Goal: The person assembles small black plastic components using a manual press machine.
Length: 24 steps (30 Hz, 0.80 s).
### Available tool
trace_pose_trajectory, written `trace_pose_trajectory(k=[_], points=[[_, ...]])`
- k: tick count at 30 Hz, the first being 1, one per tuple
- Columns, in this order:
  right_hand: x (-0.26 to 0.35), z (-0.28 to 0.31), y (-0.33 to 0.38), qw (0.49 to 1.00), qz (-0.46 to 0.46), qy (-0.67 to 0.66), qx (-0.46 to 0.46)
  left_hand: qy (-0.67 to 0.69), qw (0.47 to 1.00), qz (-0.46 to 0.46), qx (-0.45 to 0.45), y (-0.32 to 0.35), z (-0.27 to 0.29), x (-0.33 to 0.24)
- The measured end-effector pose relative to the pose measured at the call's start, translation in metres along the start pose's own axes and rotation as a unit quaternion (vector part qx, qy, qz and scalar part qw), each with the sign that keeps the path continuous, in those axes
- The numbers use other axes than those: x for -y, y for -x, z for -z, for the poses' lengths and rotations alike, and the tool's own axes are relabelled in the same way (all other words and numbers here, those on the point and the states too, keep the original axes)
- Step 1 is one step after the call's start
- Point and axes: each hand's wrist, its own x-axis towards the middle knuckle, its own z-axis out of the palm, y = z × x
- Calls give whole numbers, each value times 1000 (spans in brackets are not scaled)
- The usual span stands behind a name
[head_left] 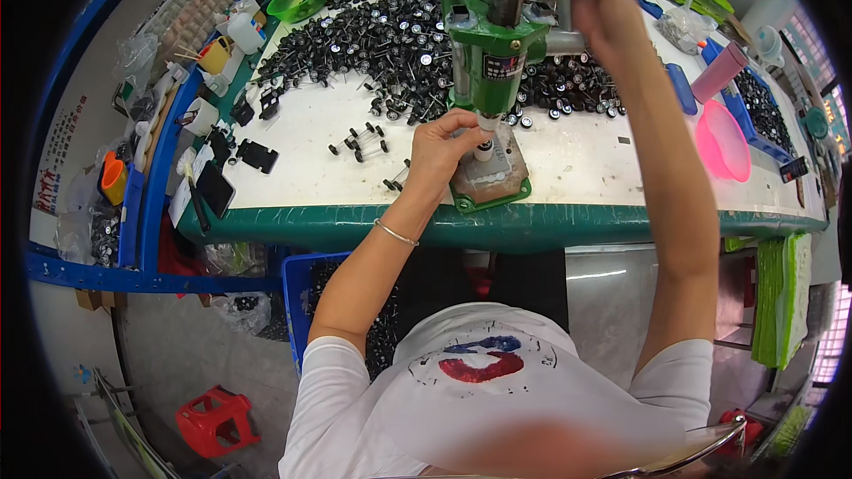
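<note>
White tabletop (577,164) piled with black wheels (390,53), I see left fingers (465,135) pinching a small black part (485,147) under the green press (493,89), grip of right hand (605,13) unclear, so an early downstroke could crush those fingers.

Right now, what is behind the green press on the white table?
Behind the green press, a pile of small black wheels shows to its left and right. What lies straight behind its body is covered and cannot be seen.
</note>
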Motion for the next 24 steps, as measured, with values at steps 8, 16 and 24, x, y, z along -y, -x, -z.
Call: trace_pose_trajectory(k=[8, 16, 24], points=[[45, -41, -46, 940, -227, -213, 142, -93, 994, -49, 10, 0, -3, -11], [67, -64, 6, 996, 55, 66, -26, -91, 994, -57, 9, -1, 0, -2], [55, -44, 41, 970, 240, 29, 20, -86, 995, -51, -3, 1, 7, 3]])
